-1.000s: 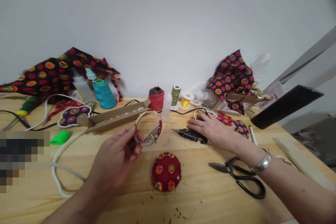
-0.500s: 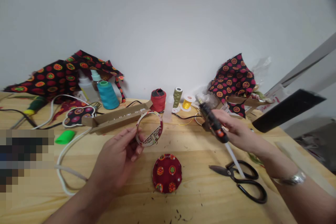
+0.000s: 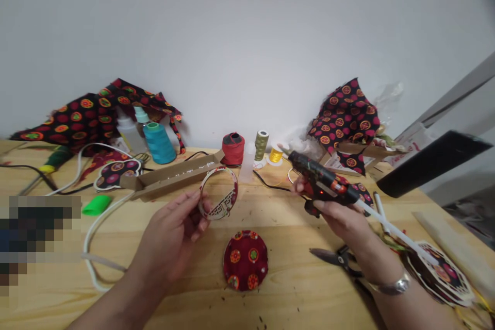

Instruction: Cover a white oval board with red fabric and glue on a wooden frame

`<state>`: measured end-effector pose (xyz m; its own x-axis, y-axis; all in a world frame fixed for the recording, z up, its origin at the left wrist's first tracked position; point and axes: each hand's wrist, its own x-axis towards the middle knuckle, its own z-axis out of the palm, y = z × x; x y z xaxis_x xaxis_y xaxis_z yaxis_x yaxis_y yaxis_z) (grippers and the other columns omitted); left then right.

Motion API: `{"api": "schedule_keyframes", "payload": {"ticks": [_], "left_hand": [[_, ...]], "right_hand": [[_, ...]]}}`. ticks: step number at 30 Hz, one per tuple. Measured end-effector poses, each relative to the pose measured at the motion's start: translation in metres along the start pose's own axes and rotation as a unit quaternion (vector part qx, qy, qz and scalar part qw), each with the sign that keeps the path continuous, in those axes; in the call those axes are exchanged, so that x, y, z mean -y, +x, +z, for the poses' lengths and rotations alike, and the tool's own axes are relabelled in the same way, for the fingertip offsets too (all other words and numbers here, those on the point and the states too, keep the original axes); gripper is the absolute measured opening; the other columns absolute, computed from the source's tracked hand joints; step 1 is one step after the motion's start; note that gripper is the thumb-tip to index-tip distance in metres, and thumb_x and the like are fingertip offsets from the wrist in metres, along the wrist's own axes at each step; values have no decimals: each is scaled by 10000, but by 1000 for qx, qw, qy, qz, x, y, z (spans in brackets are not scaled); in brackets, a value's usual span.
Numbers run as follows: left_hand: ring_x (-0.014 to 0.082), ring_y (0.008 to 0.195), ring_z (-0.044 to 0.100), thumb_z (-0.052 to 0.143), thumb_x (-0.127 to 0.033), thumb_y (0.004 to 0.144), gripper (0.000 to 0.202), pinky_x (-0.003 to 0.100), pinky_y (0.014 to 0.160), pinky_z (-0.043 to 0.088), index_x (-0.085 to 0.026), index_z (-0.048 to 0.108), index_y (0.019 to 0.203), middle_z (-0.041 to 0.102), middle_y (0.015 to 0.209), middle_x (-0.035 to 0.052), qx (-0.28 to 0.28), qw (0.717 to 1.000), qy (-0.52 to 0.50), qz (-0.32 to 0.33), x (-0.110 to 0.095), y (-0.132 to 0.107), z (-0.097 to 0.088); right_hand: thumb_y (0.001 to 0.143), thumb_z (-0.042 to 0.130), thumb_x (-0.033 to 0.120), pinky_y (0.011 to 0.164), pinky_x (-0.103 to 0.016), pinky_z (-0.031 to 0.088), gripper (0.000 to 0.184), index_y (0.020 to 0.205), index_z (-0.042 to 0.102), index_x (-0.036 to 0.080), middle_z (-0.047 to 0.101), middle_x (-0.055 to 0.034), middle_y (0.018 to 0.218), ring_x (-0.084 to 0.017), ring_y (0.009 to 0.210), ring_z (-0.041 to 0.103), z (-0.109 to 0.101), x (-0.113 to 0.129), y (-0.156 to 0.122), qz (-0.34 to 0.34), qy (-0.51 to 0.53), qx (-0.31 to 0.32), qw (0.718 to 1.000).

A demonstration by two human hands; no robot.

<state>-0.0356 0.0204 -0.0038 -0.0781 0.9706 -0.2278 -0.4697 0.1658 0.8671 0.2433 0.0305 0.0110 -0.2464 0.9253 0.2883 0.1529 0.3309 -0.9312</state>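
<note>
Between its thumb and fingers my left hand pinches a thin round openwork frame, held upright above the table. My right hand is closed around a black hot glue gun, whose nozzle points up and left. A long white glue stick sticks out of its rear, and a small red light shows on its body. On the table below and between both hands lies a round dark-red pad of flower-patterned fabric. Under my right forearm are black-handled scissors, partly hidden.
Along the wall stand a teal thread cone, red thread, green thread and a yellow spool. An open cardboard box lies before them. Patterned fabric is heaped at right, near a black tube. Fabric-covered frames lie at lower right.
My right hand has turned the glue gun to a flatter angle, its nozzle shifting slightly left and its glue stick swinging right. My left hand holds the round frame almost still.
</note>
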Motion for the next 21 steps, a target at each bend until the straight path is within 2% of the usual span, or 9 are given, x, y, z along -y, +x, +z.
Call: {"api": "schedule_keyframes", "payload": {"ticks": [3,5,6,12,15,21], "left_hand": [[42,392,446,652,-228,733,121,115,310,286,-134,607,673,604,581,-17,-6,1000,1,1,1,0,0],[41,391,446,624,-209,754,116,114,310,285,-130,602,672,597,582,-17,-7,1000,2,3,1,0,0],[41,394,449,612,-202,763,115,113,310,286,-129,601,675,595,585,-16,-7,1000,2,3,2,0,1],[45,393,453,568,-159,793,113,113,308,288,-126,592,687,591,579,-10,-11,1000,-2,-6,2,-1,3],[43,397,455,564,-155,798,120,109,305,282,-123,590,685,589,586,-9,-7,1000,-2,-5,3,-1,2],[43,398,462,573,-156,788,103,106,312,293,-116,611,701,595,579,-6,-11,1000,-16,-10,4,1,2]], "right_hand": [[796,575,353,699,-335,496,155,843,642,221,657,-42,806,-209,770,610,8,4,-5,-19,-96,34,995],[771,620,352,557,-292,473,142,777,627,210,632,-30,716,-177,639,577,13,8,-6,-19,-147,59,987],[760,637,352,532,-283,463,149,762,622,204,625,-29,695,-169,614,565,15,9,-7,-21,-156,78,984],[764,642,248,698,-293,484,111,823,631,155,644,-74,828,-173,766,594,24,9,-9,-41,-153,182,970],[766,645,270,614,-263,451,128,735,599,154,600,-40,721,-145,670,552,28,7,-10,-21,-184,193,963],[780,633,405,517,-241,350,309,622,505,173,475,21,592,-108,554,440,34,3,-12,-12,-268,180,946]]}}
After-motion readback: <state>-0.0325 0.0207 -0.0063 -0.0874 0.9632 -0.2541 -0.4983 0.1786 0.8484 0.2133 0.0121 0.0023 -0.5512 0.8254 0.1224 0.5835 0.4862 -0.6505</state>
